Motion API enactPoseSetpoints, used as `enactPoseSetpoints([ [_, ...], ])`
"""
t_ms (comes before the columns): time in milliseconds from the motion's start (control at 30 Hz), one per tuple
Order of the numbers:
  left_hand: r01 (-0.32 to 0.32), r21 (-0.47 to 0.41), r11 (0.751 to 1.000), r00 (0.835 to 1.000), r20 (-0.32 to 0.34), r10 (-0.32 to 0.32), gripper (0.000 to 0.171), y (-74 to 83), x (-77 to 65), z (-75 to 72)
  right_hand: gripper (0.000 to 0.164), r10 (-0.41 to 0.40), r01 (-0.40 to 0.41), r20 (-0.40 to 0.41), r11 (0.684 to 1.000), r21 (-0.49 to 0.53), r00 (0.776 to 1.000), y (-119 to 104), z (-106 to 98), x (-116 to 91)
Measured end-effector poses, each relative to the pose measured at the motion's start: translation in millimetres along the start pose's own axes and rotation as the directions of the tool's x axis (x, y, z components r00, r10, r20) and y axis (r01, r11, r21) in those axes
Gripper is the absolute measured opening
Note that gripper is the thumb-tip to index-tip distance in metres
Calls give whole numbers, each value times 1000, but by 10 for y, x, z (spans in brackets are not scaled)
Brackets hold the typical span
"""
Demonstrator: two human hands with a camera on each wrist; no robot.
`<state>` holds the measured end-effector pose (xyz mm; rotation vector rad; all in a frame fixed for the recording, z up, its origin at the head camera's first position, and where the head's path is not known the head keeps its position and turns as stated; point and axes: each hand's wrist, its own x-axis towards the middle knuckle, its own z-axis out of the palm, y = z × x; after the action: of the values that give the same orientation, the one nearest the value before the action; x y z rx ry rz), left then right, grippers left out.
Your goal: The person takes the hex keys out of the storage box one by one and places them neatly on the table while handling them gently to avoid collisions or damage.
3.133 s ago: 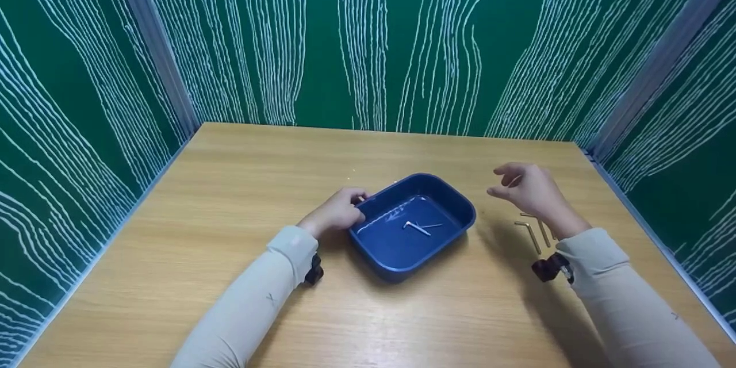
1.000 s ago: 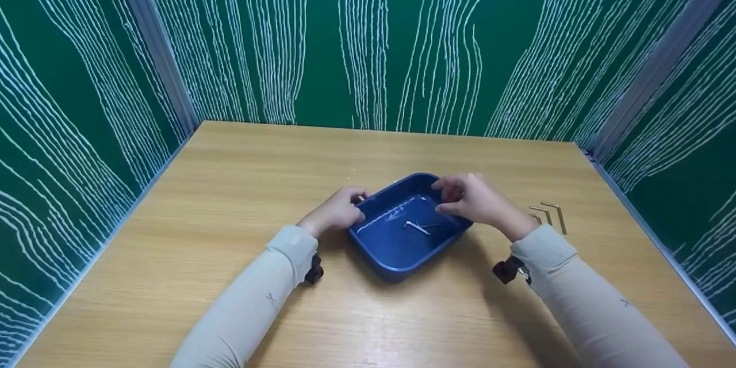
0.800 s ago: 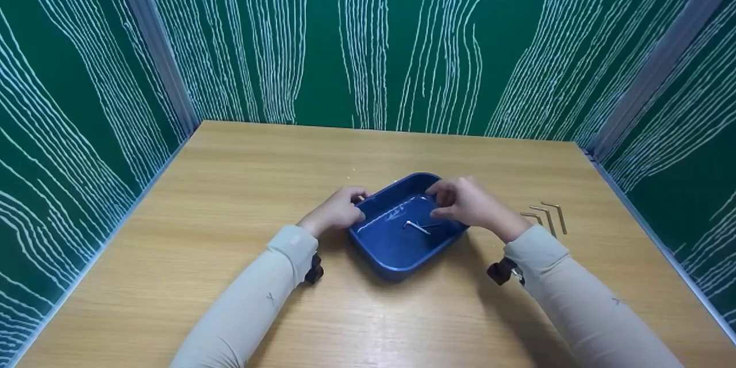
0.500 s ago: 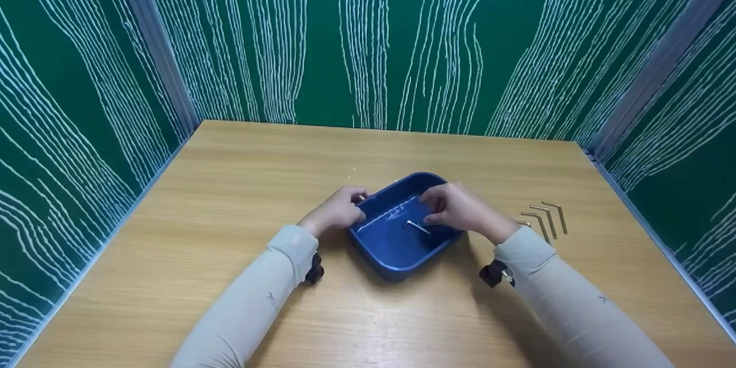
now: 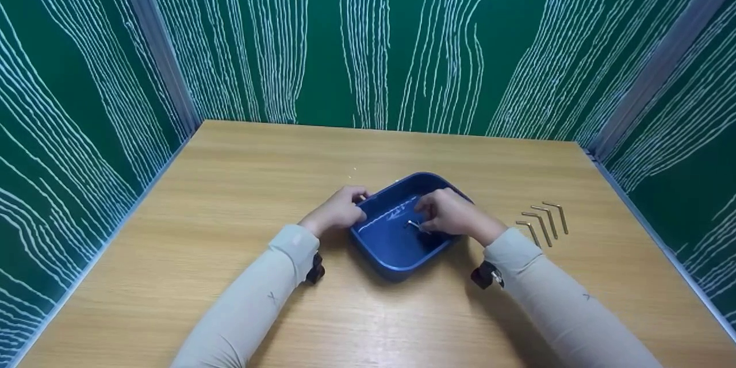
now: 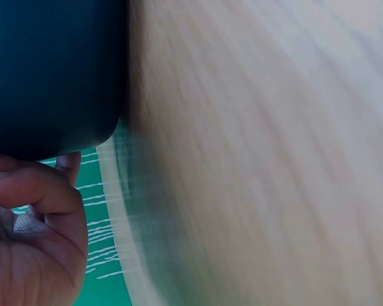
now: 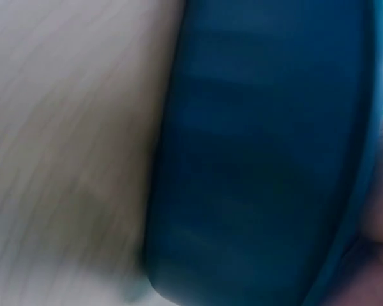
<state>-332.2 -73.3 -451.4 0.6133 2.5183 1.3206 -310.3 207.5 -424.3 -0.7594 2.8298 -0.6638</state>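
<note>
My left hand [image 5: 339, 209] grips the left rim of a deep blue rectangular tray [image 5: 397, 269]; in the left wrist view its curled fingers sit against the tray's outer wall. My right hand [image 5: 448, 213] reaches over the tray's right rim, fingers bent and pointing down inside. Thumb and forefinger are apart around a silver hex key [image 5: 413, 223] on the tray floor; whether they touch it I cannot tell. A second, thinner key seen there earlier is hidden by this hand. The right wrist view is blurred, showing mostly the tray's outer wall [image 7: 255, 159].
Several brass-coloured hex keys [image 5: 535, 229] lie in a slanted row on the wooden table [image 5: 259, 172], right of the tray and beside the right forearm. Small white specks dot the table behind the tray. Green, white-streaked panels [image 5: 322, 40] surround the table on three sides.
My right hand has moved left from beside the brass hex keys, over the rim and down into the tray, uncovering the row. The left hand and the tray stay in place.
</note>
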Motion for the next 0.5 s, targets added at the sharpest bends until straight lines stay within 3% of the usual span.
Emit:
enactPoseSetpoints([
  [500, -1, -35, 999, 1000, -7, 0, 32, 13, -5, 3, 19, 16, -15, 42, 1000, -22, 999, 22, 96, 101],
])
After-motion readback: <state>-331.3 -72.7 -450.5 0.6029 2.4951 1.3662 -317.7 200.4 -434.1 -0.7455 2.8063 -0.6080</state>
